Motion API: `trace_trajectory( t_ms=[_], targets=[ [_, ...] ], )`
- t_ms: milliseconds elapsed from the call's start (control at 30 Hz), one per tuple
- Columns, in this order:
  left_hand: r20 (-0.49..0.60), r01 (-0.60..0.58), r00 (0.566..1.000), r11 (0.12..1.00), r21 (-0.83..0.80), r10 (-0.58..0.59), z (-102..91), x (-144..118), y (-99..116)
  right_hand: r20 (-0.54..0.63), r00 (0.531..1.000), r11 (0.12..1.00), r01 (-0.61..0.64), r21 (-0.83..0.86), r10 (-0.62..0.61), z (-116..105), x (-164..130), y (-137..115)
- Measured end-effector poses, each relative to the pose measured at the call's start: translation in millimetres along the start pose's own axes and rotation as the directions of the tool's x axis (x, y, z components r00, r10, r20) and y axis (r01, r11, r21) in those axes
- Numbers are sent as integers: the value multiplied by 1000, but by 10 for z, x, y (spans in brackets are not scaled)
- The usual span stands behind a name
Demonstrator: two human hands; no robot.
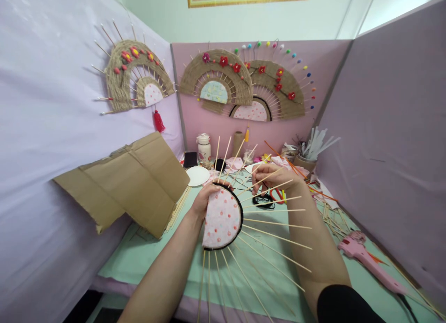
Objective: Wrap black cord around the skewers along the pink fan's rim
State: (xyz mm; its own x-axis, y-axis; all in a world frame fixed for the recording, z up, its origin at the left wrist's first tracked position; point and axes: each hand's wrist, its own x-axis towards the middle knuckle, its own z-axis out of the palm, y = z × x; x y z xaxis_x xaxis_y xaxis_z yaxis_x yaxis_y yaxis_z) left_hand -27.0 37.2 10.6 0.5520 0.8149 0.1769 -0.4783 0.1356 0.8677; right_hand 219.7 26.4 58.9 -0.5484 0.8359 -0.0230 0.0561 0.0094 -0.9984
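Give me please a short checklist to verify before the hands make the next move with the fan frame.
1. Left hand grips the fabric half-disc: ok.
2. Right hand touches the sticks near the top: ok.
3. Sticks fan out evenly from the half-disc: ok, gaps look regular.
4. Sticks firmly fixed at the black rim: cannot tell.
5. Glue gun away from both hands, on the mat at the right: ok.
6. Space free under the frame: not ok, scissors and scraps lie there.
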Motion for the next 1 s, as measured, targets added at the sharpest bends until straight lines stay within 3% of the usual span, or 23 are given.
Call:
trace_trajectory(
  t_ms=[233, 467, 600, 800, 900, 1000],
  targets=[
    [-40, 34, 999, 999, -14, -35, 39, -4, -31, -83, 995, 998, 62, 30, -59, -55, -75, 11],
    [-104, 76, 991, 995, -67, -83, 63, -2, -52, -283, 949, 989, 147, 8, -138, -159, -77, 30],
    [-112, 92, 989, 993, -71, -99, 62, 1, -56, -418, 880, 958, 278, 68, -226, -271, -40, 35],
    [-128, 105, 985, 992, -63, -112, 64, -4, -61, -606, 717, 893, 449, 26, -344, -226, 5, -70],
    [-129, 109, 985, 992, -56, -116, 64, -4, -65, -644, 655, 869, 494, -32, -396, -182, 7, -119],
    [-130, 104, 985, 993, -56, -111, 68, -8, -62, -637, 621, 828, 559, -48, -457, -175, -15, -137]
  ],
)
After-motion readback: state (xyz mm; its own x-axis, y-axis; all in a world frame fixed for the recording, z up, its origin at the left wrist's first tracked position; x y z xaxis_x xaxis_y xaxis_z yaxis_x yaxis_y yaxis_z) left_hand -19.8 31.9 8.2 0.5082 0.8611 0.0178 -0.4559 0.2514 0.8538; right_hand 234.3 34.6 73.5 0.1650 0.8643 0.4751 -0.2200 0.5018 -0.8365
